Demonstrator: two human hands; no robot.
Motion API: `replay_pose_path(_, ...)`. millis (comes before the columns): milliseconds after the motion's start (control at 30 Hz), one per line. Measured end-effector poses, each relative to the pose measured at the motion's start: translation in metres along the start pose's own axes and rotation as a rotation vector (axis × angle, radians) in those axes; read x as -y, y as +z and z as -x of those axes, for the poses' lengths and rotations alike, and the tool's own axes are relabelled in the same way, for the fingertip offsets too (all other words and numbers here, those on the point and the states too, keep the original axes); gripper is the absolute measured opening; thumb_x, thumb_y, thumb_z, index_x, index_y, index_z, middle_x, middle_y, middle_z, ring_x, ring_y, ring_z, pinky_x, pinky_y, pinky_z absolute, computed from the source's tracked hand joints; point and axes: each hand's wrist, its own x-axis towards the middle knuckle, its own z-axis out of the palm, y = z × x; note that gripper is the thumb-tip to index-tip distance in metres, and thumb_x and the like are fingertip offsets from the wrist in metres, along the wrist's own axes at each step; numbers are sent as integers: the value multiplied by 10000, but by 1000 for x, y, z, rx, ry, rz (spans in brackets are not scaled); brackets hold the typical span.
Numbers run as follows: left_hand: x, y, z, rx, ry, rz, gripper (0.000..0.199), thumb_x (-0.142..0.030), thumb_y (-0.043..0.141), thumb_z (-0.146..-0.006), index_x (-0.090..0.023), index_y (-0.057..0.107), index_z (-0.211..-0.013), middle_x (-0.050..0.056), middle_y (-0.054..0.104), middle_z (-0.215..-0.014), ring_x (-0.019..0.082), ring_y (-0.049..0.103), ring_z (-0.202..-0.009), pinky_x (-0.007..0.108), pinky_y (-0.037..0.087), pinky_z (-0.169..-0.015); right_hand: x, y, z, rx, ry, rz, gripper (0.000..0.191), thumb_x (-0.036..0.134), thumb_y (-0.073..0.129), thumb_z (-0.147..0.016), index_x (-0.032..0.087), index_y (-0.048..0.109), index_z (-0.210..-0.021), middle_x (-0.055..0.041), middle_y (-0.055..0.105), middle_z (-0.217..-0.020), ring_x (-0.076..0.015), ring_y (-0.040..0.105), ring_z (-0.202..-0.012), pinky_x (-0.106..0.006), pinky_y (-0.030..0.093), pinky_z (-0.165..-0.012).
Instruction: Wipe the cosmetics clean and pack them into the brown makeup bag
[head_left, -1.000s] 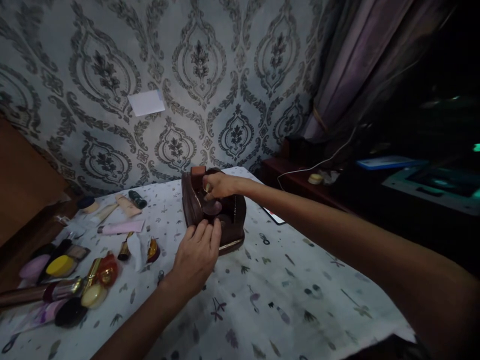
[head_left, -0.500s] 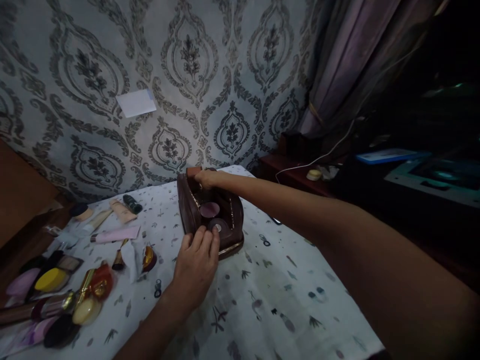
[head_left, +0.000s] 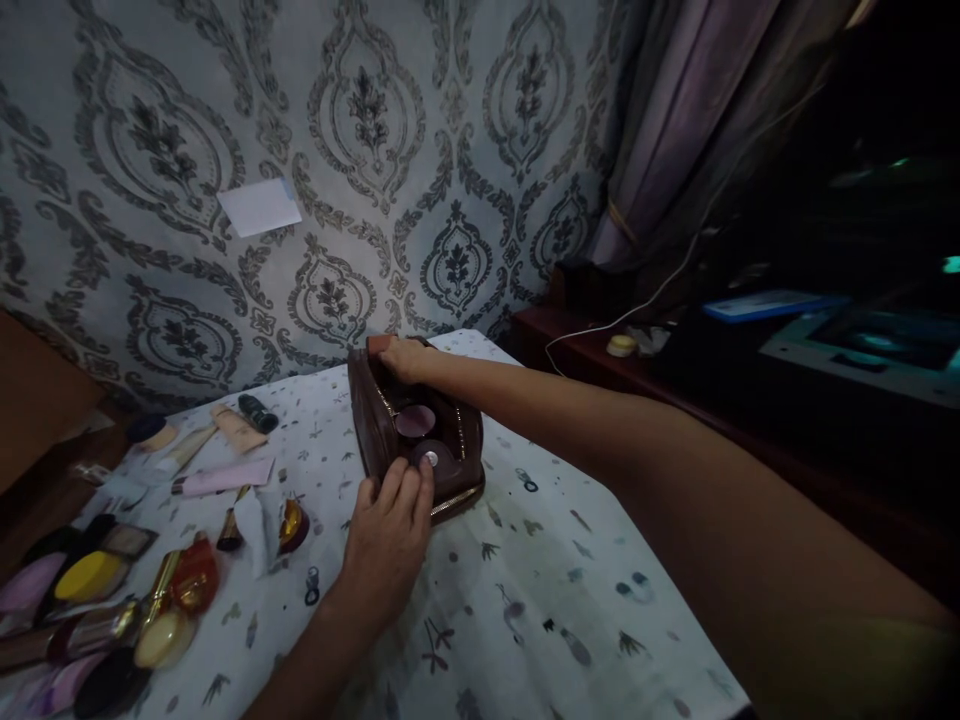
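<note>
A dark brown zippered makeup bag (head_left: 373, 425) stands unzipped on the patterned cloth, its mouth facing up. My left hand (head_left: 390, 525) is closed on the bag's near rim, fingertips curled over the edge next to a round dark piece with a pale disc (head_left: 429, 459). Inside the bag lies a round mauve item (head_left: 415, 421). My right hand (head_left: 405, 358) reaches over the bag's far end. Its fingers are bent down into the opening, touching an orange-brown piece (head_left: 381, 344); whether that belongs to the bag I cannot tell. The fingertips are hidden.
Left of the bag lie several cosmetics: a pink tube (head_left: 227, 476), a beige tube (head_left: 238, 428), a yellow round container (head_left: 91, 577) and an orange bottle (head_left: 196, 575). The patterned wall (head_left: 330, 280) rises behind. A dark red surface (head_left: 585, 350) with a white cable stands at right.
The view has shifted slightly, so everything sits a little further left. Both hands stay at the bag, the right one bent slightly differently at its far end.
</note>
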Motion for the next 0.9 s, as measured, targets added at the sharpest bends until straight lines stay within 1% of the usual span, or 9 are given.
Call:
replay_pose_path(100,0,1,1,-8,12,15,386,-115,496,-930,-57,575,-1303,171,682,-1084,299,605,-1117,399,464,-770,5,-1,3,-14,31,-6,413,101,647,-816,52,612,-1225,-267,588,-1314,-322,629,-1153,-388,529,-923)
replay_pose_path(200,-1,2,2,12,-3,16,408,-115,490,-932,-67,555,-1332,169,679,-1085,292,597,-1131,400,471,-781,9,-8,7,-32,20,-37,451,80,652,-800,74,605,-1248,-220,652,-1239,-293,642,-1133,-340,527,-908)
replay_pose_path(333,-1,0,2,23,-21,-3,419,-110,457,-939,-95,549,-1348,151,682,-1109,271,588,-1142,386,470,-794,8,-33,21,-133,-27,-97,332,136,576,-869,117,651,-1192,-151,700,-1161,-233,662,-1060,-262,505,-850)
replay_pose_path(400,0,-2,1,22,-7,2,425,-97,445,-937,-75,540,-1351,157,676,-1124,273,583,-1151,384,465,-794,2,-47,32,-294,-26,-185,303,181,508,-919,136,658,-1178,-112,717,-1097,-199,659,-1007,-251,485,-844)
replay_pose_path(500,2,-6,1,7,24,23,432,-64,434,-923,-13,521,-1343,178,665,-1132,283,584,-1147,391,464,-782,-13,-57,51,-651,31,-484,225,209,526,-897,136,696,-1026,-55,709,-848,-169,646,-798,-253,474,-740)
replay_pose_path(600,3,-10,-1,4,27,27,447,-29,413,-905,16,509,-1339,184,666,-1131,288,589,-1139,401,469,-780,-24,-53,72,-838,42,-789,142,211,556,-872,139,678,-853,5,603,-618,-132,575,-570,-246,447,-601)
replay_pose_path(733,1,-16,-1,21,0,38,460,-22,386,-907,6,501,-1351,185,672,-1147,292,586,-1164,401,472,-811,-4,-47,120,-961,-106,-925,145,255,586,-886,156,663,-813,25,577,-593,-109,544,-515,-237,441,-543)
replay_pose_path(833,3,-23,7,17,10,86,438,-70,392,-939,-40,503,-1362,188,644,-1250,300,537,-1257,414,458,-898,30,-39,185,-1080,-199,-794,110,218,592,-898,206,700,-916,-4,665,-710,-127,611,-608,-255,489,-595)
replay_pose_path(900,9,-27,18,-21,52,123,394,-99,409,-959,-76,534,-1332,176,625,-1306,292,510,-1294,416,436,-956,49,-21,238,-1056,-278,-688,189,176,623,-876,257,715,-1019,-22,702,-772,-149,649,-665,-269,518,-612)
